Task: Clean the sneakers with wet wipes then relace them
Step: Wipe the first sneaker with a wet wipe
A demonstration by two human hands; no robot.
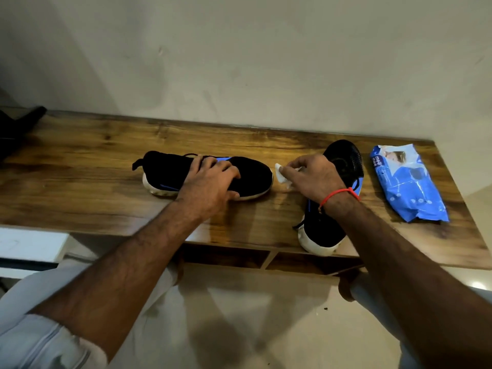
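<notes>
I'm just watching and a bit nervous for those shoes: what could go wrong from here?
The right shoe sits with its heel past the table's front edge, and the right hand holding the wipe works just above it; a nudge from that arm might tip it to the floor. The left hand grips only the left shoe. The wipes pack also lies near the table's right edge and could get knocked off.

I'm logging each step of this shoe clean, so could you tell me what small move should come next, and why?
Probably bring the wet wipe leftward onto the toe of the left sneaker and start rubbing. The right hand pinches the wipe just off that toe, while the left hand grips the sneaker over its laces, steadying it on the wooden table.
</notes>
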